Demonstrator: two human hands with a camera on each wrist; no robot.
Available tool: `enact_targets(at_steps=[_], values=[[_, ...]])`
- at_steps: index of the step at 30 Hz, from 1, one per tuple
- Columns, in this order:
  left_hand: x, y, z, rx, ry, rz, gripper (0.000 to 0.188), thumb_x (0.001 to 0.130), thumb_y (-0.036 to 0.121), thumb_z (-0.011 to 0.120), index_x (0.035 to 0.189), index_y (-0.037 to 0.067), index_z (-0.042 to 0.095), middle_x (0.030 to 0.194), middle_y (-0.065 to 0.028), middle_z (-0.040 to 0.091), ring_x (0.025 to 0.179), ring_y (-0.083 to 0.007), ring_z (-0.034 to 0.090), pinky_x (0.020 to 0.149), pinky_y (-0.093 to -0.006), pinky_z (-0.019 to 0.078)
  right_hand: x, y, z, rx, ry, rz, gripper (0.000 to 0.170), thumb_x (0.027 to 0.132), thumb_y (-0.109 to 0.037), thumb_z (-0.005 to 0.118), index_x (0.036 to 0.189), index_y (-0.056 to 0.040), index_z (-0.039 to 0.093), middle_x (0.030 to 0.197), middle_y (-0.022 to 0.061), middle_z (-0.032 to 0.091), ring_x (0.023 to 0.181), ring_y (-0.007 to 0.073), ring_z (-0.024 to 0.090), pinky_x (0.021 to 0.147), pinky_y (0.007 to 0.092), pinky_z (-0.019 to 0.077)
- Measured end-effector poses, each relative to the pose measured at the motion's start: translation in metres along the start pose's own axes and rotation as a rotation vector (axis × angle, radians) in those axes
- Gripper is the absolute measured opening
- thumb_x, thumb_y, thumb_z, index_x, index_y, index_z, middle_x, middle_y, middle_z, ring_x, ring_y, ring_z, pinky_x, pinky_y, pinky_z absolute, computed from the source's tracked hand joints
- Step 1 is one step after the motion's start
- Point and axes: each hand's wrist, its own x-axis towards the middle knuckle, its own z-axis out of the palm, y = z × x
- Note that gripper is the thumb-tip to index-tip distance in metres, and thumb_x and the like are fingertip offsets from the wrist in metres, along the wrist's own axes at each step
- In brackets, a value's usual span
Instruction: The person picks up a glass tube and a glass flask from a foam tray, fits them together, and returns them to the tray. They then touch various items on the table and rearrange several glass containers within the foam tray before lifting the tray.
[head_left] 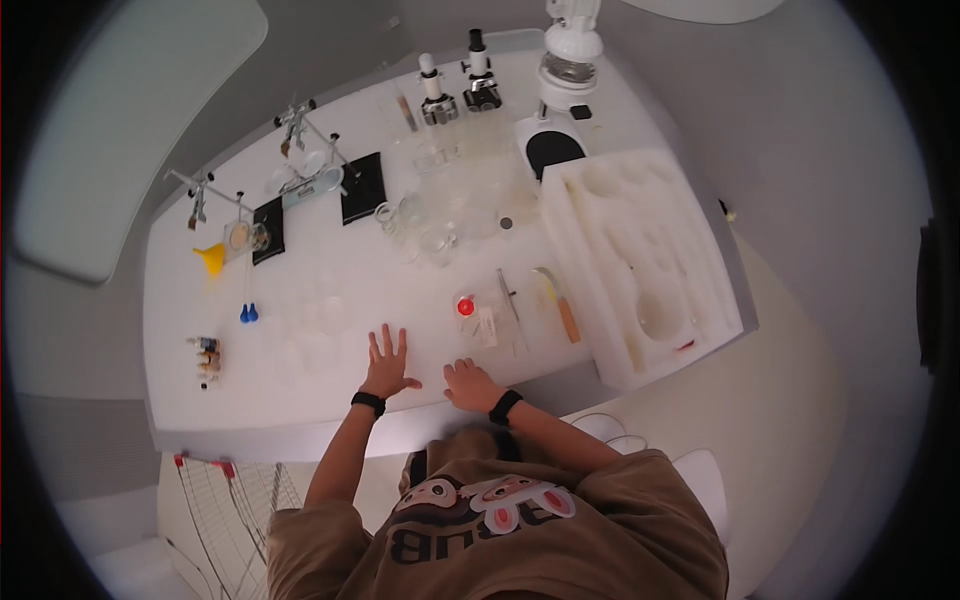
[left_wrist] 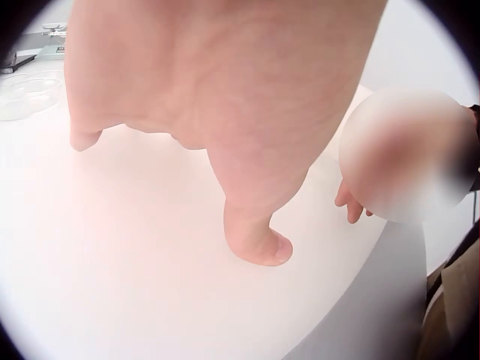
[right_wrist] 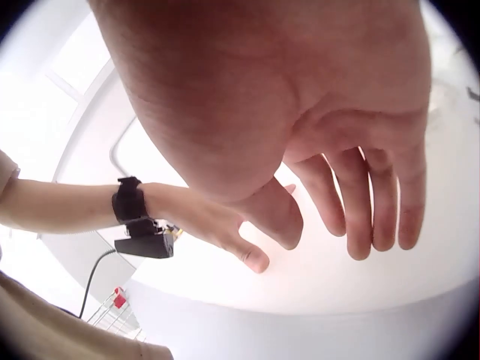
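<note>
My left hand (head_left: 385, 372) is spread over the white table (head_left: 300, 385) near its front edge, fingers apart and thumb out to the side. In the left wrist view its thumb (left_wrist: 259, 240) points down toward the tabletop. My right hand (head_left: 468, 384) is to its right at the front edge, its fingers (right_wrist: 360, 225) loosely bent with nothing held. Beyond the right hand lie a small round dish with red contents (head_left: 466, 306), a pale packet (head_left: 488, 326), a thin metal tool (head_left: 507, 285) and a curved blade with a wooden handle (head_left: 568, 320).
A white foam tray (head_left: 600, 250) with hollows fills the right side. Microscopes (head_left: 480, 85) and clear glassware (head_left: 430, 235) stand at the back. On the left are clamp stands (head_left: 365, 190), a yellow funnel (head_left: 210, 258), blue-bulbed droppers (head_left: 249, 313) and small bottles (head_left: 207, 360).
</note>
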Motion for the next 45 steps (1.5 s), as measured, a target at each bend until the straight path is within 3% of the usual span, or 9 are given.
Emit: enact_targets(at_steps=[10,16,22,26,28,29,36,42,45], values=[[-0.006,0.010,-0.014,0.019,0.002,-0.052,0.138,0.052,0.063,0.083,0.154,0.003,0.011,0.153,-0.0385,0.005,0.134,-0.0684,0.012,0.104,-0.0671,0.0341,0.021,-0.020,0.007,-0.174,0.029,0.095,0.057,0.071,-0.043,0.079,0.102,-0.0022,0.055,0.099,0.0141,0.059,0.098,0.0292,0.056,0.075,0.0418,0.0516],[-0.006,0.006,-0.013,-0.059,-0.004,-0.022,0.137,0.054,0.062,0.083,0.153,0.000,0.011,0.151,-0.0417,0.003,0.133,-0.0703,0.007,0.105,-0.0707,0.0290,0.029,-0.023,0.013,-0.239,-0.027,0.155,0.061,0.069,-0.045,0.081,0.103,-0.0008,0.055,0.100,0.0155,0.060,0.100,0.0301,0.057,0.074,0.0397,0.0538],[-0.002,0.010,-0.012,0.063,0.012,-0.040,0.139,0.050,0.067,0.083,0.152,-0.001,0.018,0.150,-0.0429,0.010,0.131,-0.0703,0.017,0.101,-0.0677,0.0374,0.033,-0.030,0.008,-0.208,-0.061,0.205,0.063,0.070,-0.043,0.082,0.102,0.0035,0.053,0.099,0.0210,0.059,0.100,0.0360,0.057,0.077,0.0432,0.0545],[0.017,-0.001,-0.021,0.108,-0.155,0.041,0.116,0.066,0.057,0.080,0.149,-0.003,0.026,0.142,-0.0487,0.022,0.123,-0.0725,0.029,0.099,-0.0662,0.0397,0.033,-0.029,0.009,-0.196,-0.068,0.229,0.064,0.069,-0.043,0.082,0.103,0.0031,0.053,0.100,0.0223,0.059,0.103,0.0392,0.056,0.080,0.0458,0.0539],[0.040,-0.028,-0.078,-0.309,-0.258,0.015,0.064,0.081,0.049,0.069,0.124,0.003,0.057,0.125,-0.0278,0.058,0.113,-0.0469,0.058,0.094,-0.0550,0.0477,0.035,-0.031,0.008,-0.206,-0.058,0.252,0.065,0.069,-0.044,0.082,0.103,0.0025,0.053,0.101,0.0218,0.060,0.103,0.0393,0.056,0.081,0.0462,0.0539],[0.051,-0.037,-0.102,-0.313,-0.169,-0.060,0.047,0.086,0.043,0.064,0.113,0.005,0.062,0.116,-0.0175,0.064,0.109,-0.0373,0.062,0.090,-0.0541,0.0483,0.033,-0.033,0.008,-0.214,-0.060,0.271,0.065,0.068,-0.045,0.082,0.104,0.0019,0.054,0.102,0.0214,0.060,0.104,0.0394,0.056,0.081,0.0465,0.0539],[0.173,-0.137,-0.213,-0.245,0.668,-0.247,0.055,0.081,0.024,0.071,0.122,-0.002,0.046,0.115,-0.0235,0.056,0.106,-0.0423,0.058,0.082,-0.0493,0.0546,0.037,-0.037,0.010,-0.251,-0.021,0.371,0.065,0.062,-0.043,0.086,0.101,0.0000,0.058,0.102,0.0147,0.062,0.104,0.0318,0.058,0.076,0.0429,0.0558],[0.262,-0.185,-0.209,-0.067,0.727,-0.321,0.072,0.078,0.032,0.077,0.131,-0.002,0.041,0.135,-0.0288,0.045,0.121,-0.0461,0.048,0.095,-0.0525,0.0460,0.043,-0.046,0.006,-0.244,-0.039,0.469,0.062,0.057,-0.038,0.090,0.098,-0.0003,0.061,0.101,0.0144,0.064,0.106,0.0317,0.057,0.079,0.0412,0.0556],[0.255,-0.180,-0.235,-0.277,0.519,-0.292,0.069,0.078,0.032,0.077,0.128,-0.002,0.045,0.127,-0.0272,0.054,0.115,-0.0449,0.053,0.094,-0.0502,0.0472,0.043,-0.047,0.004,-0.224,-0.044,0.454,0.060,0.056,-0.034,0.090,0.098,-0.0017,0.063,0.100,0.0139,0.065,0.107,0.0313,0.057,0.080,0.0402,0.0553]])
